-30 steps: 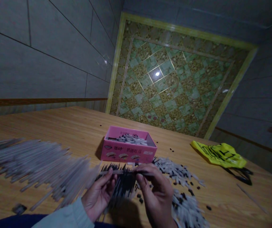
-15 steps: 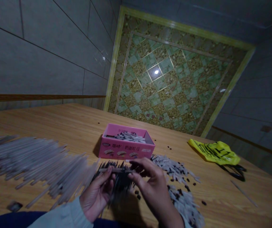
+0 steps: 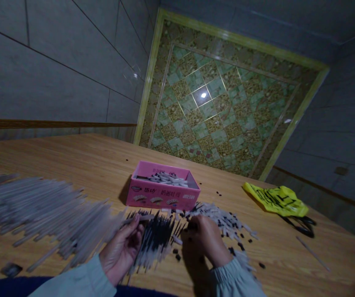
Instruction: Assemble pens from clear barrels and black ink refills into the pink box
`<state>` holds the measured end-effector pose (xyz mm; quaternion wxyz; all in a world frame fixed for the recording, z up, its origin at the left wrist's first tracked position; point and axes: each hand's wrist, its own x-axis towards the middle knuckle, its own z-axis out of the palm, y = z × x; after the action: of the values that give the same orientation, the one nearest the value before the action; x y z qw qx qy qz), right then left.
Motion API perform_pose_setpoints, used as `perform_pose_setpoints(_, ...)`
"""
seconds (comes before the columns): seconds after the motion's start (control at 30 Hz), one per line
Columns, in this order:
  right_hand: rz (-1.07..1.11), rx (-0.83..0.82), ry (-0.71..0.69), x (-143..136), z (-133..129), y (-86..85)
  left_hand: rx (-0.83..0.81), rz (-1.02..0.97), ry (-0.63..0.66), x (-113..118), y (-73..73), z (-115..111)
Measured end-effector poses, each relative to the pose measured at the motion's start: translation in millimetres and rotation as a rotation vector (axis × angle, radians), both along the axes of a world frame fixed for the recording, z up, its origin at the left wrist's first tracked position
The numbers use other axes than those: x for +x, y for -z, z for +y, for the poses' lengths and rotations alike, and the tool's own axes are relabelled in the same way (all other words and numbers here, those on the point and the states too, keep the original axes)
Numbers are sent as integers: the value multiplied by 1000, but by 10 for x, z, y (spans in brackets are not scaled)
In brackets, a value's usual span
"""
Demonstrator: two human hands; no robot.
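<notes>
In the head view, the left hand [image 3: 122,247] pinched a pale stick [image 3: 143,217] between thumb and fingers, the stick lying across the fingertips, above the edge of the dark-tipped sticks [image 3: 155,237]. The right hand [image 3: 207,237] was curled, fingertips down beside the white and black pieces [image 3: 223,220]; whether it gripped anything could not be told. The pink box [image 3: 162,197] stood beyond both hands, holding short pale pieces [image 3: 169,179].
</notes>
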<state>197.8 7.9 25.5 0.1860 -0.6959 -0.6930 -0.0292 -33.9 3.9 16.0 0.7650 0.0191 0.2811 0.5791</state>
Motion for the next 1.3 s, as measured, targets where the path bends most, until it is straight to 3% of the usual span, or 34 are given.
perform_pose_setpoints(0.4,24,62,58,-31,25,347,-39,38,44,26,-129,-54)
perform_pose_setpoints(0.57,182,95,35,-41,7,362,-26,82,69,28,-123,-66)
perform_pose_setpoints(0.73,456,129,-79,-267,-3,221,33,111,48,40,-75,-47)
perform_pose_setpoints(0.9,1244,-23,-380,-550,-126,71,130,188,2,45,-5,-30)
perform_pose_setpoints(0.97,1409,-66,-436,-610,-179,38,163,219,-3,48,19,-22)
perform_pose_setpoints(1.3,1184,129,-370,-691,-234,-13,225,344,-7,85,67,-3)
